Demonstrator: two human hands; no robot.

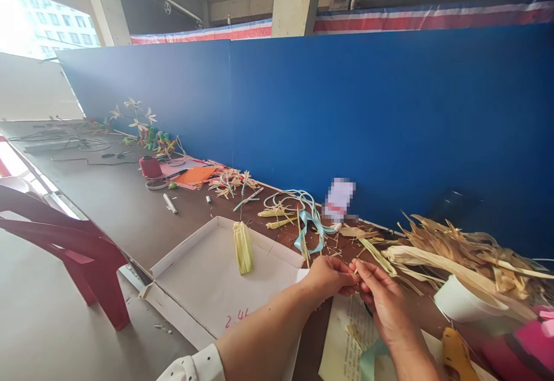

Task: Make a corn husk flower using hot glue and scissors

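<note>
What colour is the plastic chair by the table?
The chair is dark red; the head view shows it.

A white box lid (pixel 208 294) on my table (pixel 112 202) holds a folded yellow leaf (pixel 243 246). Past it lies tangled blue ribbon (pixel 309 225); dry husks (pixel 459 248) pile at my right, by a white cup (pixel 456 303). Farther left sit orange paper (pixel 197 175) and a maroon spool (pixel 150 167). A red chair (pixel 73 248) stands left, a blue screen (pixel 389 121) behind.

Both forearms bare, reaching forward and converging. Left hand (pixel 329 277): knuckles up, fingers curled, tips pinched. Right hand (pixel 384 302): back toward camera, thumb and forefinger pinched, fingertips meeting the left's.
</note>
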